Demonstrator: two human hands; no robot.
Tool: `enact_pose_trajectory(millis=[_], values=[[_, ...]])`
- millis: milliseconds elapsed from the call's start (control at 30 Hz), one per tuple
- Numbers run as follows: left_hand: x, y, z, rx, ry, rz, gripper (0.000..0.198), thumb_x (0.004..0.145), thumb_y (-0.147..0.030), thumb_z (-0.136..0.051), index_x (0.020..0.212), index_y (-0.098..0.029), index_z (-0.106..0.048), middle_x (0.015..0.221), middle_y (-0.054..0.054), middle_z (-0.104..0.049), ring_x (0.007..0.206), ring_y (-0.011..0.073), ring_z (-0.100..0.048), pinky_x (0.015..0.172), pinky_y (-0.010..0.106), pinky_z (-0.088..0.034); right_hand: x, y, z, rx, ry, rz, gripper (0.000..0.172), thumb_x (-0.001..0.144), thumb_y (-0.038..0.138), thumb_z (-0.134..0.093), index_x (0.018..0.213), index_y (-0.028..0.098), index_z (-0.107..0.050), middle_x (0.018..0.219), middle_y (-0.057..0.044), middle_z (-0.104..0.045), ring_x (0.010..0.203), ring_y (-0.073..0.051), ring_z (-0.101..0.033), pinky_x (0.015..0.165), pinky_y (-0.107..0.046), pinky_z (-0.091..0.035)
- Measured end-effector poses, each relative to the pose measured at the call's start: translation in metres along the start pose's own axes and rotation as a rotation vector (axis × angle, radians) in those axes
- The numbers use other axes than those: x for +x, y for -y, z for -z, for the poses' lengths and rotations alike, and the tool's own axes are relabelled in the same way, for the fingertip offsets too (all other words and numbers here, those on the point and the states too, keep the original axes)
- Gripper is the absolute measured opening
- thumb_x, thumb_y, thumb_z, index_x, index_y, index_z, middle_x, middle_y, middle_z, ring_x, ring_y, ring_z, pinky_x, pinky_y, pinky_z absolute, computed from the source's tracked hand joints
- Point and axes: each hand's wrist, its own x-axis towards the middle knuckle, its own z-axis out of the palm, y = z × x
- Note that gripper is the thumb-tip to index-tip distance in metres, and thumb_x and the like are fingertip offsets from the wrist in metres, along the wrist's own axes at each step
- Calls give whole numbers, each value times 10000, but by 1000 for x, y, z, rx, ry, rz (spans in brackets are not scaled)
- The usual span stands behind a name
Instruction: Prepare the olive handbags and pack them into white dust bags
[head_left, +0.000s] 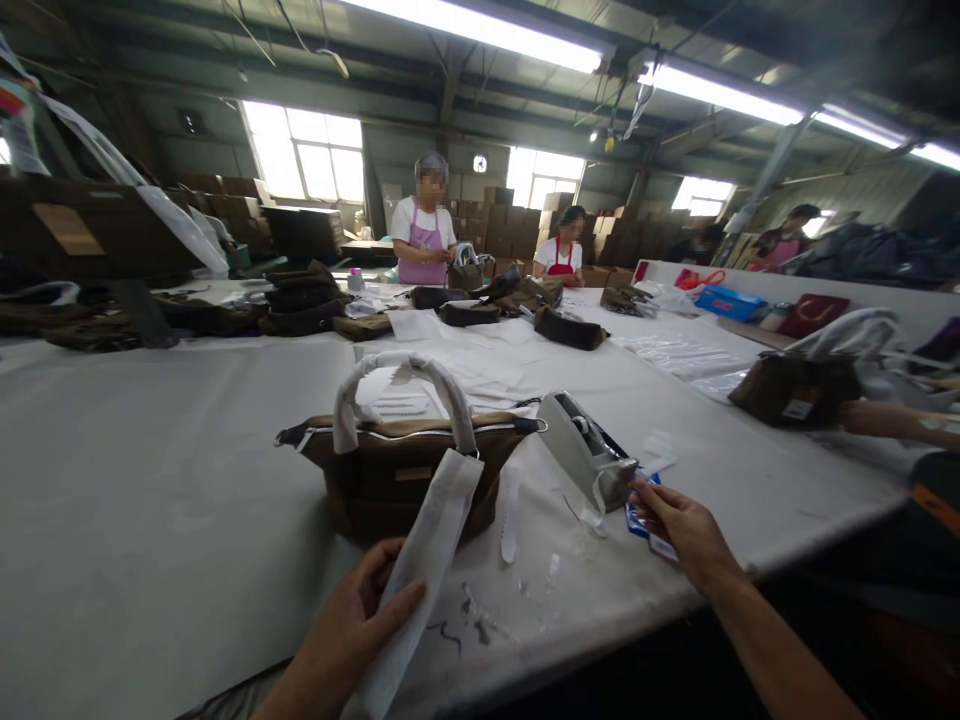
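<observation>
A dark olive handbag (401, 475) stands upright on the white table, its silver zipper shut and its two handles (446, 385) wrapped in white paper. My left hand (367, 610) pinches a long white paper strip (431, 550) between thumb and fingers; the strip's upper end lies against the bag's front, by the handle base. Off to the right, my right hand (675, 520) is at the cutter end of a grey tape dispenser (574, 440), fingers pinched together. Whatever is between those fingertips is too small to make out. A blue packet (637, 520) lies partly beneath that hand.
Thread and paper scraps (480, 620) litter the near edge. Several dark bags (307, 305) and loose white sheets (465, 345) lie further back. At right, another person's hand (862, 415) touches a bag (795, 385). Co-workers (424, 235) stand across the table.
</observation>
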Motion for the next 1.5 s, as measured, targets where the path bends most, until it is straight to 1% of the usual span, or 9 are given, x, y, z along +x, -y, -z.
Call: enact_pose_trajectory(millis=[233, 400, 533, 667, 767, 1033, 1200, 1367, 1500], values=[[-1, 0, 3, 15, 12, -4, 525, 722, -524, -785, 1100, -181, -663, 1034, 79, -741, 1006, 291, -670, 842, 328, -529, -24, 1, -11, -141, -37, 155, 454, 576, 560, -838, 765, 151, -780, 650, -62, -712, 521, -156, -584, 441, -246, -460], [1, 0, 7, 88, 57, -19, 479, 765, -482, -770, 1122, -189, -646, 1056, 81, -740, 1019, 288, -667, 841, 325, -534, -100, 25, -52, -129, 331, 324, 330, 770, 520, -750, 828, 196, -766, 681, -37, -698, 559, -155, -589, 569, -271, -508], [-2, -2, 6, 100, 36, -100, 409, 803, -417, -746, 1118, -177, -643, 1084, 96, -730, 1047, 290, -661, 853, 326, -528, -156, 37, -106, 16, 730, 257, 330, 845, 490, -698, 780, 169, -735, 640, -32, -673, 541, -137, -595, 539, -246, -484], [-8, -7, 4, 140, 66, -144, 361, 850, -362, -701, 1150, -183, -609, 1070, 82, -729, 1039, 270, -671, 869, 322, -518, -180, 37, -155, 13, 801, 143, 387, 833, 506, -690, 691, 146, -701, 531, -8, -622, 433, -99, -532, 455, -211, -417], [-10, -6, 4, 161, 46, -173, 314, 855, -340, -690, 1120, -188, -616, 1053, 68, -733, 1019, 256, -681, 874, 314, -515, -181, 36, -173, -103, 773, 107, 391, 833, 496, -671, 637, 158, -660, 468, 7, -592, 367, -87, -484, 392, -198, -353], [-15, -9, 4, 16, 41, -53, 389, 811, -378, -741, 1130, -181, -637, 1059, 77, -746, 1001, 261, -681, 816, 301, -524, -167, 28, -167, -440, 706, 264, 424, 812, 582, -665, 665, 185, -671, 485, -24, -624, 399, -145, -568, 394, -221, -367], [-18, -12, -3, -176, 54, 31, 471, 768, -398, -783, 1148, -166, -631, 1045, 83, -748, 938, 238, -683, 791, 286, -518, -160, 7, -167, -267, 772, 73, 490, 824, 639, -608, 623, 194, -562, 463, 0, -589, 356, -127, -513, 366, -216, -359], [-13, -8, -1, -137, 20, 39, 503, 756, -443, -787, 1158, -182, -633, 1071, 83, -736, 986, 261, -665, 799, 303, -519, -159, 9, -139, -153, 639, 114, 431, 818, 589, -669, 701, 177, -612, 512, 8, -630, 385, -92, -489, 427, -205, -371], [-13, -7, 1, -47, 20, -6, 485, 764, -451, -780, 1143, -181, -644, 1088, 91, -727, 1023, 284, -654, 831, 330, -526, -171, 19, -117, 34, 576, 70, 485, 804, 613, -688, 978, 160, -694, 730, -54, -740, 519, -141, -618, 524, -247, -485]])
